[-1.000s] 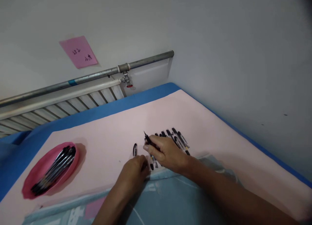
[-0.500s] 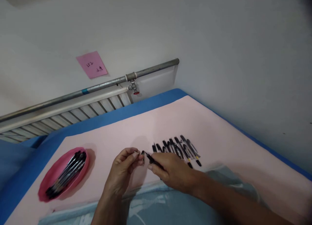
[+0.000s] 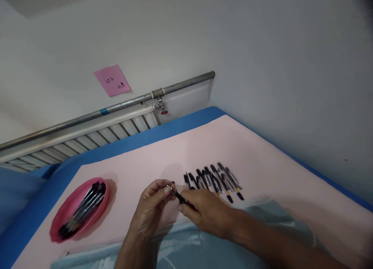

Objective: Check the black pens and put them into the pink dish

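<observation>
Over the pink sheet, my right hand (image 3: pixel 208 210) is closed around a black pen (image 3: pixel 181 199) whose tip points up and left. My left hand (image 3: pixel 153 203) pinches at that tip with thumb and forefinger, and a small shiny bit shows there. What exactly the left fingers hold is too small to tell. A small black end (image 3: pixel 173 182) sticks out beside the left fingertips. Beyond my right hand lie several pens and loose pen parts (image 3: pixel 215 179), black and clear, some with yellow bands.
A pink oval basket (image 3: pixel 65 210) at the left holds several dark pens (image 3: pixel 87 203). The pink sheet (image 3: pixel 145 156) lies over a blue cover (image 3: pixel 163 131). Grey-blue cloth (image 3: pixel 198 247) is at the front edge. A radiator (image 3: pixel 96 139) and pipe (image 3: pixel 186 82) run along the wall.
The pen in my right hand has come up against my left fingertips, where before a gap with a dark piece showed between them. The view has shifted slightly.
</observation>
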`<state>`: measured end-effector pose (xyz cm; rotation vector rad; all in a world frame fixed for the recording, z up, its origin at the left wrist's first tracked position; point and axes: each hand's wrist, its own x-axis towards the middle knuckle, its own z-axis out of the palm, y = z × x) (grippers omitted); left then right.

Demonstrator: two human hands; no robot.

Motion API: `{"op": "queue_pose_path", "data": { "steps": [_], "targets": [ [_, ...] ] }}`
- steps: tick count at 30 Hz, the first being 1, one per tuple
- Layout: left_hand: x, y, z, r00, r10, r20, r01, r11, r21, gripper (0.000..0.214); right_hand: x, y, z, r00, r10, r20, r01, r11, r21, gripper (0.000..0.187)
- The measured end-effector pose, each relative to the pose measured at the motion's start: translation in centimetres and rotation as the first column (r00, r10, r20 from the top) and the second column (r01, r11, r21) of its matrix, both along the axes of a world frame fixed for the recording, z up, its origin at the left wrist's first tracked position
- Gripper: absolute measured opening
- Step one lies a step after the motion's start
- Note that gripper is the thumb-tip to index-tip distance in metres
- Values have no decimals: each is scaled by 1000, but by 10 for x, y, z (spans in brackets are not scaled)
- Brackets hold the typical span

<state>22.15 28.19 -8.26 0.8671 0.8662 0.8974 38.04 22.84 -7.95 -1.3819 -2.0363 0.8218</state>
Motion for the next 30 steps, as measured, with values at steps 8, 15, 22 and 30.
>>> {"op": "queue_pose_path", "data": {
  "steps": [8, 15, 22, 30],
  "targets": [
    [-1, 0, -6, 988, -41, -150, 58, 992, 112, 14, -1, -1, 0, 999, -42, 13, 41, 999, 32, 13],
    [7, -2, -9, 994, -9, -109, 15, 998, 55, 19, -2, -1, -2, 999, -35, 6, 35, 999, 7, 18],
    [8, -3, -10, 980, -32, -195, 53, 993, 107, 15, -2, 1, -7, 999, -52, -17, 52, 999, 15, 16],
    [10, -4, -12, 983, -42, -179, 59, 994, 92, 20, -1, 1, -5, 999, -35, -36, 36, 999, 27, 21]
  ]
}}
